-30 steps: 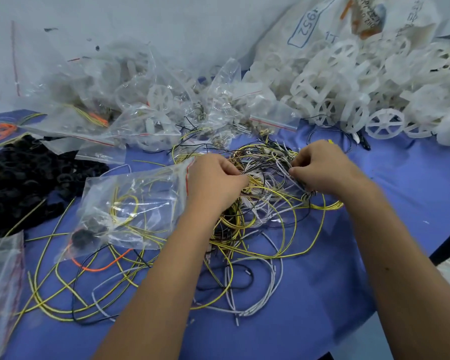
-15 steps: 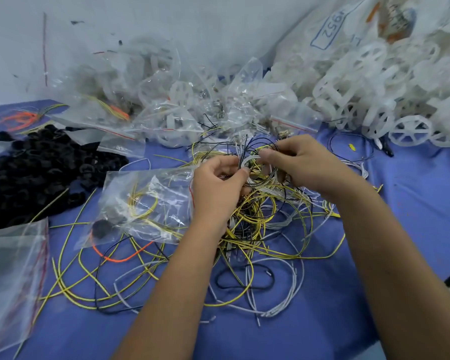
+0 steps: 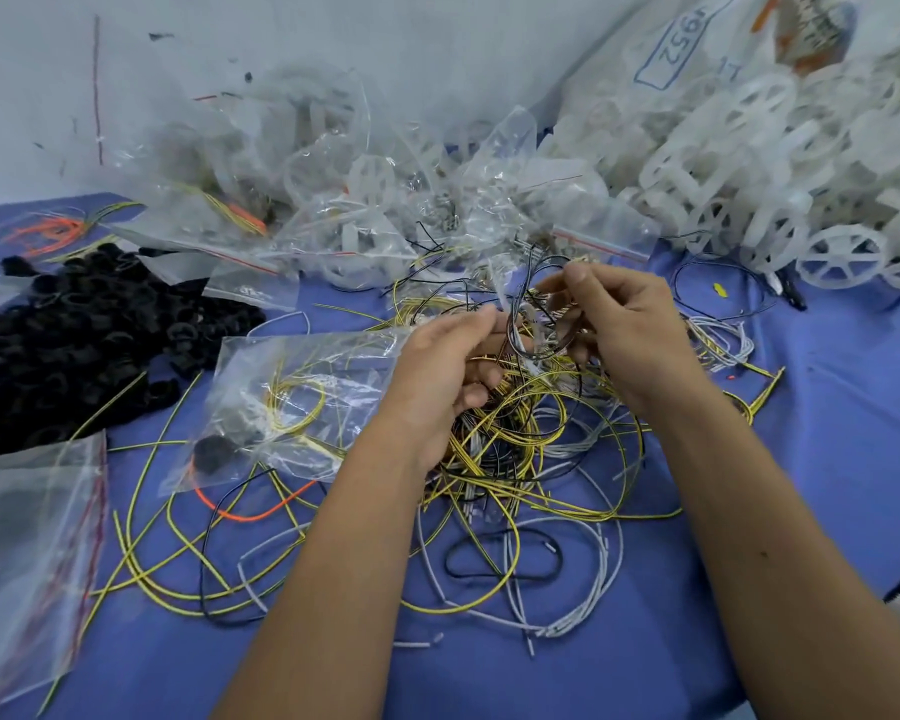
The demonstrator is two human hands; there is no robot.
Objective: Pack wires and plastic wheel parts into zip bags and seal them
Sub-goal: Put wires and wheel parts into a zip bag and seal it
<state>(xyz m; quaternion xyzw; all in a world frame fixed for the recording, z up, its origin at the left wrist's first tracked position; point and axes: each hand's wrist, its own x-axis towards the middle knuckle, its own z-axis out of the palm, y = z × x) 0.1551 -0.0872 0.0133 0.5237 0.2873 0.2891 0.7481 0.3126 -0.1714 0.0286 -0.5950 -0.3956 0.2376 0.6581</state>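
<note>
Center frame, a left hand [image 3: 437,376] and a right hand [image 3: 630,330] both pinch strands lifted from a tangle of wires [image 3: 520,433] — yellow, white and black — on a blue table [image 3: 827,433]. A partly filled zip bag [image 3: 292,402] lies just left of the left hand. White plastic wheels [image 3: 780,163] heap at upper right — black rings [image 3: 79,335] at left.

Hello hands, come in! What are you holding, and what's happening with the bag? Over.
Both hands up in the wire tangle. Right hand pinches thin wires; left hand grips wires and the open zip bag. Bag part-filled, unsealed. Loose wires everywhere.
</note>
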